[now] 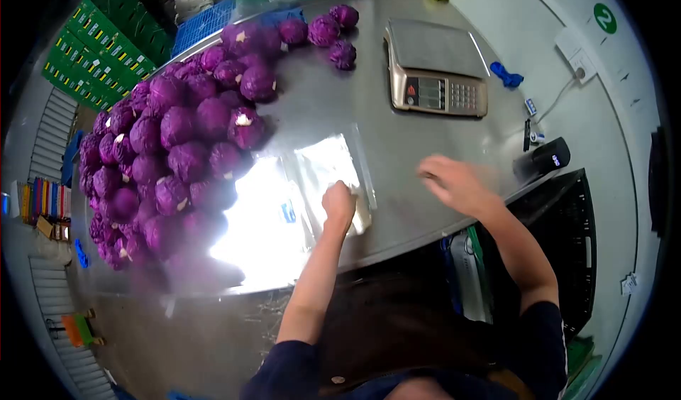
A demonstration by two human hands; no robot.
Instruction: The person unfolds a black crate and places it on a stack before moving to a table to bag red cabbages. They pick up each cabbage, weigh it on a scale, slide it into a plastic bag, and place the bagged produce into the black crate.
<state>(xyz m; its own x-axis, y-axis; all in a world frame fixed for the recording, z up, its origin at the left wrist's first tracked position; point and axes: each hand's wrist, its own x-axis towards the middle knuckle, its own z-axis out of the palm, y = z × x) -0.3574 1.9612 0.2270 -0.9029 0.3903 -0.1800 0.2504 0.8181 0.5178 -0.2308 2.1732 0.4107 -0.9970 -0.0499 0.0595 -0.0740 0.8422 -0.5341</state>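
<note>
My left hand point(339, 205) is closed in a fist on a clear plastic bag point(323, 160) lying flat on the metal table. Its fingertips are mostly hidden under the knuckles. A pale, whitish piece point(362, 214) lies right beside this hand; I cannot make out what it is. To the right, my right hand point(454, 183) hovers over the table, slightly blurred, its fingers loosely bent and a gap before the thumb. I see nothing in it. A large heap of purple cabbages point(188, 127) covers the table's left side.
A digital scale point(436, 66) stands at the back right. Near the wall are a blue crumpled item point(506, 75) and a dark cylinder with a lit display point(550, 160). Green crates point(99, 52) are stacked at far left. A black crate point(553, 237) is below the table's right edge.
</note>
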